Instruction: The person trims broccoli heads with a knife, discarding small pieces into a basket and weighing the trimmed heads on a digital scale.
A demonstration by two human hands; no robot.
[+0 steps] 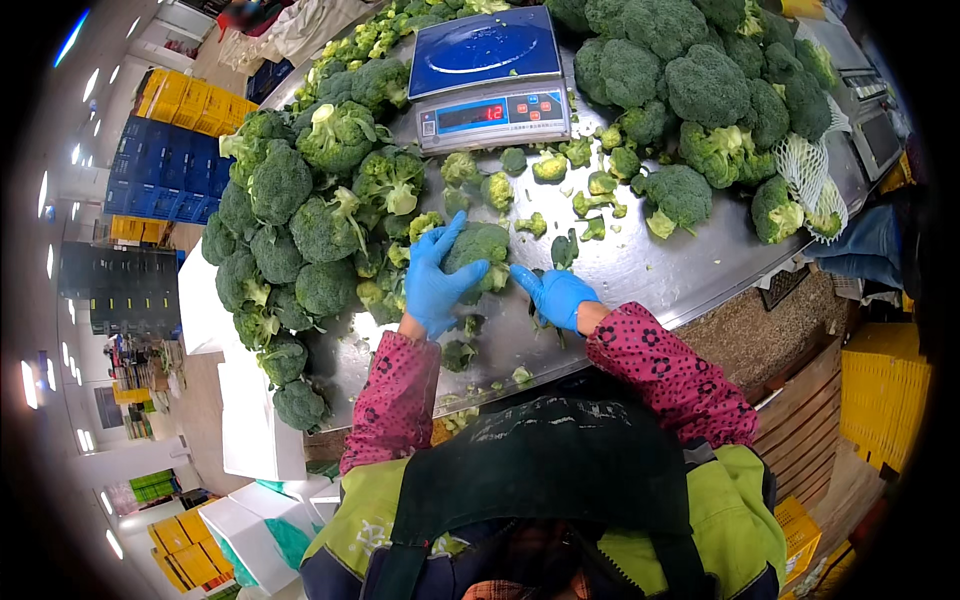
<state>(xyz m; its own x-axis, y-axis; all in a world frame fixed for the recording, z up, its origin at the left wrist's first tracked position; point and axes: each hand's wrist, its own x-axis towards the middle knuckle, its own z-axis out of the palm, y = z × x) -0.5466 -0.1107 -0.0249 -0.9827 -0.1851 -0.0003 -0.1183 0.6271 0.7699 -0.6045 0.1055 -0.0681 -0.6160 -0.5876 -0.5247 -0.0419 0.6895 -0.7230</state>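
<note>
My left hand (437,281), in a blue glove, is wrapped around a broccoli head (477,246), fingers over its far side and thumb along its near side. The head's pale cut stem (495,279) points right. Just beyond the stem is my gloved right hand (559,297), its thumb or forefinger reaching towards it and the other fingers curled under. Whether anything sits inside those curled fingers is hidden. Dark green leaf pieces show beside and below this hand. Farther back, a broccoli leaf (564,250) lies on the steel table (637,277).
A digital scale (491,82) with a blue plate stands at the table's back. Broccoli heads pile up at left (281,184) and right (705,82). Loose florets (550,166) lie between. White foam netting (804,161) wraps pieces at far right. Yellow crates (881,394) stand beyond the table.
</note>
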